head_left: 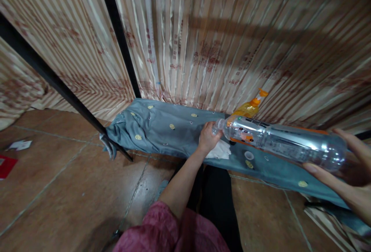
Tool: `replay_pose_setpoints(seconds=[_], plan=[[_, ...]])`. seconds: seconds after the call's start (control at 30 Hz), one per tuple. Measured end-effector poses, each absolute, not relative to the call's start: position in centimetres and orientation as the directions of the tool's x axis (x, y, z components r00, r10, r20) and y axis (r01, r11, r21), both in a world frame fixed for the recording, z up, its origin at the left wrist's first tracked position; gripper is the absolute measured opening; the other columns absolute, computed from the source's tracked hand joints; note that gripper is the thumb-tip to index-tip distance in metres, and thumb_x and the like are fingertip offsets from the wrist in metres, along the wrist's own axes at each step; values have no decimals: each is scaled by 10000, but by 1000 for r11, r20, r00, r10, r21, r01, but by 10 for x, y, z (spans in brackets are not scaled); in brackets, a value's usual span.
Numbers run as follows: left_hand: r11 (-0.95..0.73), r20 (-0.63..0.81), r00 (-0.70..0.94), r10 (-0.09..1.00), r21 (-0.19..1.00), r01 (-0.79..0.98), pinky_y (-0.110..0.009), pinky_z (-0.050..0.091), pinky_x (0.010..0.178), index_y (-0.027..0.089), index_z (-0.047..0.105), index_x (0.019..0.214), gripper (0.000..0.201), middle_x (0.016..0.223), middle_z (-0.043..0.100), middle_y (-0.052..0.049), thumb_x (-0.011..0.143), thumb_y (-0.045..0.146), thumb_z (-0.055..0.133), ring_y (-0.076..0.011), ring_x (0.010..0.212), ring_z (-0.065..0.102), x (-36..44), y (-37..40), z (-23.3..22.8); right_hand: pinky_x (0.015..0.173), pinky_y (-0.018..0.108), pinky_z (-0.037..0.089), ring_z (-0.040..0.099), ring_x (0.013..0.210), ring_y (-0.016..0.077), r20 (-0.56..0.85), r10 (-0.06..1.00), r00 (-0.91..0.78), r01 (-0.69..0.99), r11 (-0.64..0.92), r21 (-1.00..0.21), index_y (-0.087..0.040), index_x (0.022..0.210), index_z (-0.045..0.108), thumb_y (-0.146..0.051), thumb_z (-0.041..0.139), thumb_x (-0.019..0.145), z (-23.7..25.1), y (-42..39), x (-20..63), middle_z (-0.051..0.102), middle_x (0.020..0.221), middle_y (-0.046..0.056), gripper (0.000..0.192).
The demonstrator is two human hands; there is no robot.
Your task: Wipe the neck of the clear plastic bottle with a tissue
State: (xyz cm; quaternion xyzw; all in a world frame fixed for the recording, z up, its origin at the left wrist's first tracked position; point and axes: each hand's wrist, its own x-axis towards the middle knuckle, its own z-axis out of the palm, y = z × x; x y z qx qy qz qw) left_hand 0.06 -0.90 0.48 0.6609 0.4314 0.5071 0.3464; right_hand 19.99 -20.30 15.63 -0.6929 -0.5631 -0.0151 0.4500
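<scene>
A large clear plastic bottle (292,142) with an orange-marked label lies sideways in the air between my hands, above the cloth-covered shelf (162,128). My left hand (209,138) is closed around its neck end. At the base, my right hand (344,174) grips the bottle with thumb and fingers on either side. Behind the bottle stands a yellow pump bottle (247,109), its lower part hidden. Under my left hand and the bottle neck lies a crumpled white cloth or tissue (218,149). A small round white cap (248,155) rests on the cover nearby.
Black poles (118,31) rise at the left, one by the shelf's end. A striped curtain (208,51) hangs behind. Brown floor tiles (72,182) lie below, with a red item (7,167) and white paper (21,145) at far left.
</scene>
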Motion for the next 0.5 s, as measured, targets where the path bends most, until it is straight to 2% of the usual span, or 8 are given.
replay_pose_setpoints(seconds=[0.37,0.5], plan=[[-388,373,111,921,896,214,-371,517,959,193,608,971,263,1040,676,-73,749,133,737,-238,1039,652,1,-8,3,989,667,493,697,1047,410,519,773,364,786,43,-616,-293,1448,535,-631,832,505,158,-202,203,703,1233,119,1044],[-391,375,110,920,896,210,-372,516,962,193,606,974,268,1043,677,-78,749,125,734,-240,1041,654,1,-8,3,1009,658,493,685,1090,401,545,777,314,813,76,-577,-310,1449,530,-617,834,534,158,-202,207,677,1296,101,1011]])
